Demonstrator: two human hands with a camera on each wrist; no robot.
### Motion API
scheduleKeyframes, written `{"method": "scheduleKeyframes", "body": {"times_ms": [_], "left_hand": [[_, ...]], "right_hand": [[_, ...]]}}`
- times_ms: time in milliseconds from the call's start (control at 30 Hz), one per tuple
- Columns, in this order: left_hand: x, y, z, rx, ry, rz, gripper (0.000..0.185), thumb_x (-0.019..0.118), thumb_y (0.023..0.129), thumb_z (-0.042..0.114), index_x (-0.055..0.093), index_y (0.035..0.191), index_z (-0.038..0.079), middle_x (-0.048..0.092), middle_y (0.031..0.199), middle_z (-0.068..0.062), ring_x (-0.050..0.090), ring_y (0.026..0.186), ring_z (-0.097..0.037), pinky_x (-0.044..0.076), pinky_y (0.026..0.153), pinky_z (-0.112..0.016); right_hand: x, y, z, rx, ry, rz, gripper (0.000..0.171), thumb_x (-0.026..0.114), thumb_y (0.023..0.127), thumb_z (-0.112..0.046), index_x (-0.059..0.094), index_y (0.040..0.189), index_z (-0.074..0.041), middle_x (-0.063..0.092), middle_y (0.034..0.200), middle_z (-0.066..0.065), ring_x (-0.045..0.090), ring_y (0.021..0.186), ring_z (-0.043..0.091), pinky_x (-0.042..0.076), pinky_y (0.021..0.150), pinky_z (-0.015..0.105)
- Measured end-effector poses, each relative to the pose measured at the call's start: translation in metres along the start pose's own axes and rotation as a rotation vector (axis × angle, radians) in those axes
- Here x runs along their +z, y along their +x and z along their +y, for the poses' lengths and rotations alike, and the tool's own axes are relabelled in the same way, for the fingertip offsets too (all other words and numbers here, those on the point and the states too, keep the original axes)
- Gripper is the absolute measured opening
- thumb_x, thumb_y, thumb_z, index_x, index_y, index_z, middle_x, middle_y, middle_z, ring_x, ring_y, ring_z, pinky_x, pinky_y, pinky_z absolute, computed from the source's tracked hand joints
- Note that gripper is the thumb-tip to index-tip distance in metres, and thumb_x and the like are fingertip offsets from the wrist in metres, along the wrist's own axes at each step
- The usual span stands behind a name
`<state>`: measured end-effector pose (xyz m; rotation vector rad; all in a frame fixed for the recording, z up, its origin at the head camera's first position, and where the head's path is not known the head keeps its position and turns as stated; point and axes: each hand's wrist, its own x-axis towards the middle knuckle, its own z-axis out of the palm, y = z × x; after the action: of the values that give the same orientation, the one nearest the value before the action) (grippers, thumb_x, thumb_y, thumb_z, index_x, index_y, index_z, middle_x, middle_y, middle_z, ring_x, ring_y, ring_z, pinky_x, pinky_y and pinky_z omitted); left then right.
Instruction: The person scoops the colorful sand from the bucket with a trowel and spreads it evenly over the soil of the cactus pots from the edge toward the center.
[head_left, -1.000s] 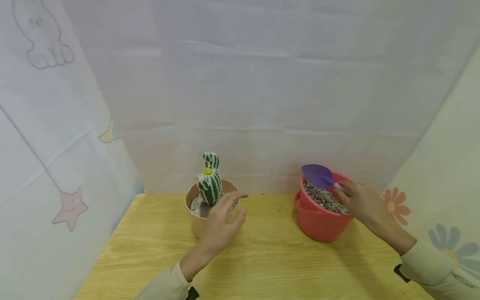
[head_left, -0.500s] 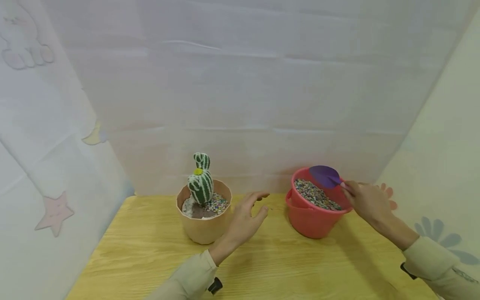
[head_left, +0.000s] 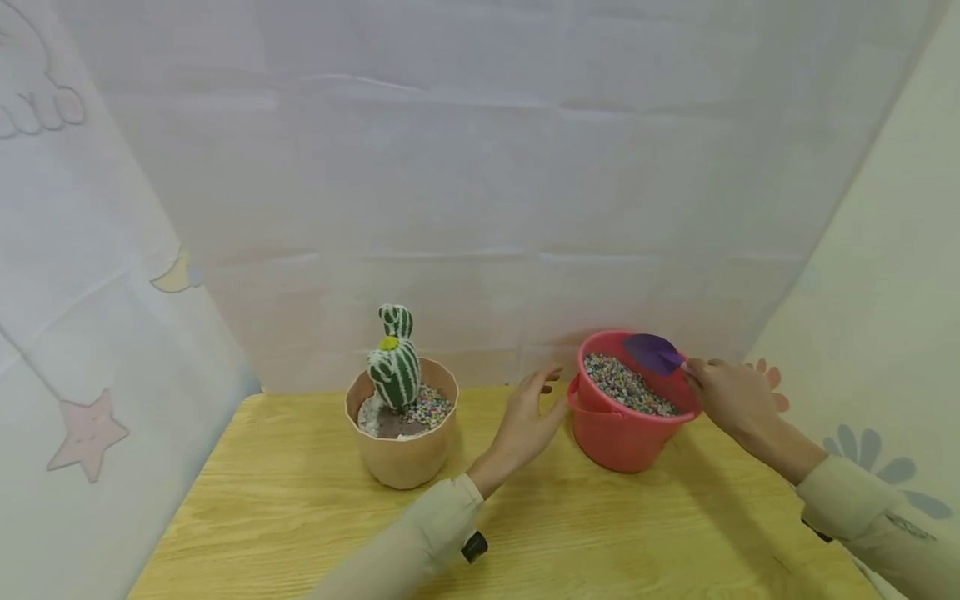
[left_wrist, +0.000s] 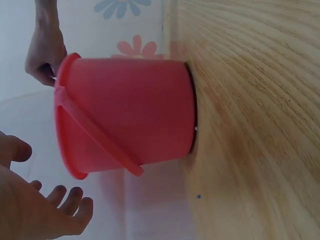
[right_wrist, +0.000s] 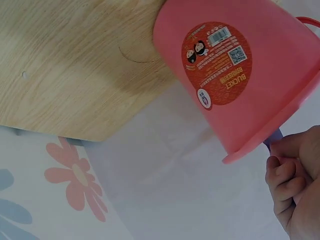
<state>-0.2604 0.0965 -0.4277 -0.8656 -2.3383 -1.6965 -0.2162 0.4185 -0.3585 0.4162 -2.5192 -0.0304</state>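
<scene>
One-handed, gripped a purple trowel with the right hand, with fingers and thumb bent around its handle. Held the broad blade inside the mouth of a red bucket, above the multicoloured beads and toward the far wall. Could not tell touching from apart between blade and wall. Had the gripping hand just at the right side of the rim. Held the left hand released, with fingers half bent and thumb apart, to the left of the same bucket and just beside it; saw a narrow gap there in the left wrist view. Had thus the trowel within the right hand, but apart from the left one, with the bucket's mouth between. Saw the bucket upright on a wooden table, with an orange-red label on its outer wall in the right wrist view. Saw farther to the left, well apart from the trowel, a tan pot with a striped cactus and more small beads in it. Saw also pale sleeves, and a whitish cloth behind.
</scene>
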Motion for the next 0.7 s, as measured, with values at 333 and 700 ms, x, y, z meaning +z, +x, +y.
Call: {"method": "scheduleKeyframes", "body": {"times_ms": [333,700], "left_hand": [[0.037,0.031,-0.018,-0.149,-0.135,-0.049,0.075,0.059,0.099,0.055,0.031,0.161,0.024,0.039,0.158,-0.001,0.049,0.131,-0.027,0.049,0.098,-0.046],[0.067,0.035,-0.018,-0.144,-0.29,-0.056,0.087,0.067,0.099,0.043,0.01,0.165,0.032,0.033,0.162,-0.005,0.051,0.131,-0.016,0.047,0.102,-0.034]], "right_hand": [[0.008,0.007,0.005,-0.058,-0.12,-0.136,0.014,0.063,0.096,0.0,0.064,0.083,-0.005,0.055,0.062,0.007,0.04,0.042,0.013,0.026,0.034,0.03],[0.012,0.014,0.003,0.03,-0.091,-0.258,0.018,0.052,0.091,0.009,0.059,0.081,-0.005,0.054,0.067,0.009,0.052,0.051,0.023,0.04,0.033,0.041]]}}
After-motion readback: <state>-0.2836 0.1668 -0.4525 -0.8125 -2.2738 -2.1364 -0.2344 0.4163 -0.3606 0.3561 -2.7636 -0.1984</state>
